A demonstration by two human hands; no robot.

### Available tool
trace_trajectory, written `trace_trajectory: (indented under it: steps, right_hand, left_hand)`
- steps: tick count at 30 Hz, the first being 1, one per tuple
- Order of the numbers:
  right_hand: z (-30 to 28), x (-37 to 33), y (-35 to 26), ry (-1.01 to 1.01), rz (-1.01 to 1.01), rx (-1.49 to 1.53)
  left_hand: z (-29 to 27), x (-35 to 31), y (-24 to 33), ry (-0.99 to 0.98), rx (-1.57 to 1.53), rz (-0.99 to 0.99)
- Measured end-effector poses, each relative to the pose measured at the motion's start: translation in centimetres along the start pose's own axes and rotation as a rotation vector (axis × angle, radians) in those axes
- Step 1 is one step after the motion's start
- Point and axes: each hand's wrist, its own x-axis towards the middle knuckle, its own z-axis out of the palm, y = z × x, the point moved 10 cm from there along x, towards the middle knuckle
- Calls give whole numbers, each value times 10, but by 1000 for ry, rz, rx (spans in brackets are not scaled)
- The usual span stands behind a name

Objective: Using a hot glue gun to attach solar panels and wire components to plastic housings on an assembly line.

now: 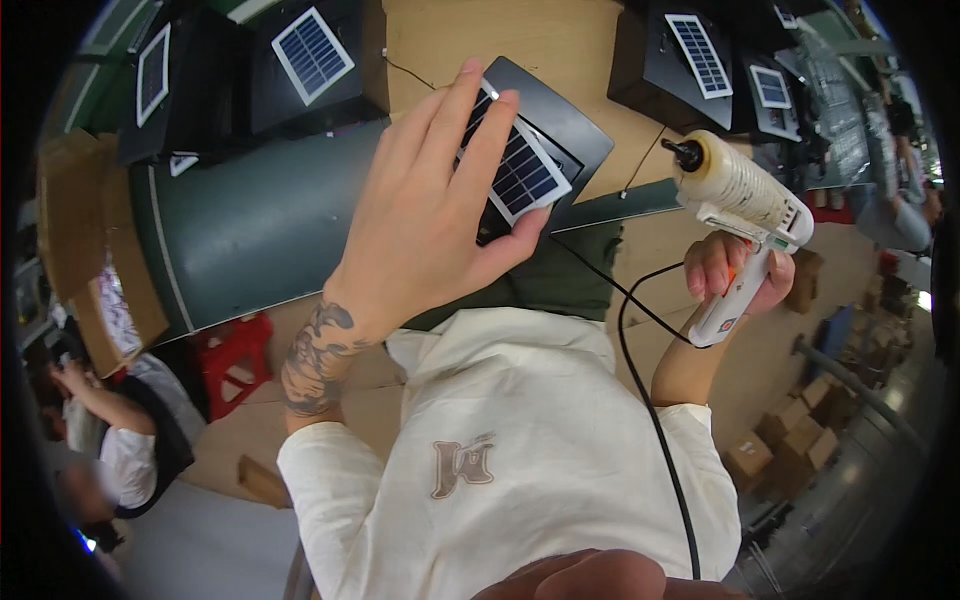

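Observation:
My left hand (425, 190) spans a small solar panel (527, 172) with a white frame, its thumb at the lower edge and its fingertips near the upper edge. The panel lies at a slant over a recess in the top of a black housing (585, 140); my hand hides part of both. To the right, my right hand (735, 268) is wrapped round the handle of a white hot glue gun (755, 195). Its dark nozzle points up and left, apart from the panel, and a finger is at the orange trigger.
More black housings with solar panels stand at the back left (325, 110) and back right (650, 80). A black cable (640, 350) runs down across my front. An opened carton (90, 240) and a red stool (235, 365) are on the left, near another person (130, 440).

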Motion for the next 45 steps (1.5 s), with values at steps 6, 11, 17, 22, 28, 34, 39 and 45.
trace_trajectory:
  steps: [6, 11, 17, 22, 28, 34, 39, 45]
  right_hand:
    - [-25, -15, 36, -84, 17, 206]
    - [-66, -29, 46, 153, 57, 287]
    - [-69, -27, 49, 78, 83, 324]
    - [-71, -29, 57, 82, 84, 313]
    - [-77, -33, 63, 185, 90, 331]
    - [-83, -39, 67, 291, 113, 312]
    - [-73, -36, 65, 294, 142, 265]
    - [-59, -25, 65, -66, -105, 567]
  left_hand:
    - [20, 13, 21, -92, 221, -41]
    - [32, 16, 24, -148, 386, -108]
    - [40, 8, 26, -217, 440, -183]
    - [39, -1, 28, -259, 404, -208]
    - [52, -17, 29, -388, 407, -251]
    - [54, -15, 27, -270, 398, -190]
    - [43, -18, 26, -231, 335, -228]
    - [36, -12, 18, -225, 306, -217]
